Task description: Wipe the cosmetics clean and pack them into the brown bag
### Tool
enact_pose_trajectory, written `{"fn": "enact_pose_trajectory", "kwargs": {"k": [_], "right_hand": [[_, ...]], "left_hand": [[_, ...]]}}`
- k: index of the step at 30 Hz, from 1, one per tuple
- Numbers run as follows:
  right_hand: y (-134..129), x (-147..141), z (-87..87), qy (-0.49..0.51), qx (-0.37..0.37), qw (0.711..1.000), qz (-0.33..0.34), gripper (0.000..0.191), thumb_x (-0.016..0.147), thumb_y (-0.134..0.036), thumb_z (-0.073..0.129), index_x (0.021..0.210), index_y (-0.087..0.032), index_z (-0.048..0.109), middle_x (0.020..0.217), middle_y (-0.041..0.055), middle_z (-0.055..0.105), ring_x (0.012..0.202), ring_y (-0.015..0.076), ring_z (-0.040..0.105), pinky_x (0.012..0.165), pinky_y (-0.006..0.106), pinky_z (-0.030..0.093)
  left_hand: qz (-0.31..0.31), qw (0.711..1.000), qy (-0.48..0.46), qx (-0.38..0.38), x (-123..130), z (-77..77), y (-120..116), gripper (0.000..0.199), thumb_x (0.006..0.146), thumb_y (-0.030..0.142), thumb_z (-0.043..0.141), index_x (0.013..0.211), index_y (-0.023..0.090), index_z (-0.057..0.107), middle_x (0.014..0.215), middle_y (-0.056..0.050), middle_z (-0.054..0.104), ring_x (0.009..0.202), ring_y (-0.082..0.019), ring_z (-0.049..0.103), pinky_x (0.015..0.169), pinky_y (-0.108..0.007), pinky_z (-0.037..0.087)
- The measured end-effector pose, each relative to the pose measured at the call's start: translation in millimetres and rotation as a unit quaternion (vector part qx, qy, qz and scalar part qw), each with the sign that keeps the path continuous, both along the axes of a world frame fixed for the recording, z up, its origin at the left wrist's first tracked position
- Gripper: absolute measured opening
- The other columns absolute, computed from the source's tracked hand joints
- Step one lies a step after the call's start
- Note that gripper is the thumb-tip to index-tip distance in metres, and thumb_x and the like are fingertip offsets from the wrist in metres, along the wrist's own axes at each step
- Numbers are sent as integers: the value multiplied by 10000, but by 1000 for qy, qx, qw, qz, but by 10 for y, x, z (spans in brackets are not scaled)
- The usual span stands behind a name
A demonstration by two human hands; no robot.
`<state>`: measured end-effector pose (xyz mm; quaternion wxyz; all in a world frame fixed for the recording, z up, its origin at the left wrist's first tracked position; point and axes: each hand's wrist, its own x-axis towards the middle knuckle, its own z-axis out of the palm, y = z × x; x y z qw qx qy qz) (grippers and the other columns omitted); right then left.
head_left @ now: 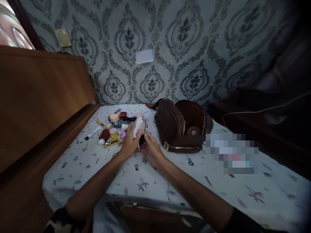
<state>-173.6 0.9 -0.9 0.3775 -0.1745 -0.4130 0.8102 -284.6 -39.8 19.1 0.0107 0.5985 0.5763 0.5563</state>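
Over the table, my left hand (129,142) is closed around a white, soft-looking piece (138,127), perhaps a wipe; its exact kind is unclear. Pressed against it is a small clear bottle (143,125) with beige contents and a black cap (141,139). The fingers of my right hand (153,149) grip this bottle near the cap, close beside my left hand. A cluster of cosmetics lies just left of and behind my hands: a yellow-and-white jar (113,133), a gold tube (110,143), a beige-lidded jar (114,117) and a white brush (93,133).
A brown bag (167,121) stands unzipped to the right of my hands. Farther right, a blurred-out patch (233,155) covers something on the patterned tablecloth (97,174). A wooden panel (43,97) borders the left side; a papered wall (150,32) rises behind.
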Motion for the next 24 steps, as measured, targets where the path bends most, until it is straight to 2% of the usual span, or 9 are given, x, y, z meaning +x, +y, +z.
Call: {"fn": "enact_pose_trajectory", "kwargs": {"k": [4,6,11,14,17,19,20,22,24], "right_hand": [[-14,42,14,16,-27,999,-11,426,744,-528,747,1078,-280,654,892,-11,703,660,133,587,530,226,444],[-40,51,45,23,-15,1000,-2,425,765,-521,717,1117,-294,647,918,-15,697,690,138,587,528,224,433],[-71,95,104,-22,-2,1000,23,445,762,-487,726,1141,-273,632,706,-55,562,530,89,442,441,197,327],[-70,104,99,-49,15,997,52,505,770,-460,719,1215,-246,615,674,-57,528,484,75,399,412,198,272],[-80,100,78,-85,35,994,67,544,750,-434,740,1231,-208,626,629,-63,509,445,66,357,391,203,248],[-92,108,85,-95,32,992,78,525,736,-435,760,1189,-193,649,615,-65,500,443,63,353,391,201,247],[-97,119,100,-91,23,992,84,510,732,-452,767,1155,-189,660,611,-64,499,450,63,361,395,198,248],[-105,145,146,-64,-5,993,102,517,723,-523,767,1105,-189,667,633,-46,536,490,74,419,416,194,277],[-109,164,192,-16,-24,993,115,555,687,-579,781,1078,-202,666,706,-14,603,576,96,502,467,197,342]], "left_hand": [[-49,989,141,-2,89,-72,-32,520,984,502,422,1397,207,532,1580,-142,323,1489,-324,262,1212,-499,249],[-60,980,189,3,100,-78,-38,492,998,486,393,1371,214,564,1586,-136,319,1512,-318,197,1220,-524,211],[-8,984,180,5,10,-2,-22,447,1020,441,355,1303,214,618,1490,-139,458,1441,-276,337,1189,-524,253],[53,991,123,3,-114,77,-13,422,1005,439,397,1205,185,670,1368,-144,552,1303,-272,482,1114,-470,349],[73,997,27,-29,-252,127,-8,391,982,438,431,935,162,703,939,-67,671,922,-207,616,855,-327,466],[66,996,-42,-46,-328,128,3,415,959,466,463,715,169,621,676,1,582,679,-155,546,661,-264,420],[65,994,-78,-47,-357,121,14,439,941,490,486,643,176,558,606,21,522,611,-137,494,598,-251,380],[82,983,-161,-37,-393,101,43,487,891,552,546,576,191,457,539,44,427,536,-113,410,518,-240,312],[104,961,-255,-24,-393,81,78,512,841,612,586,577,199,438,521,55,397,501,-104,382,481,-232,294]]}}
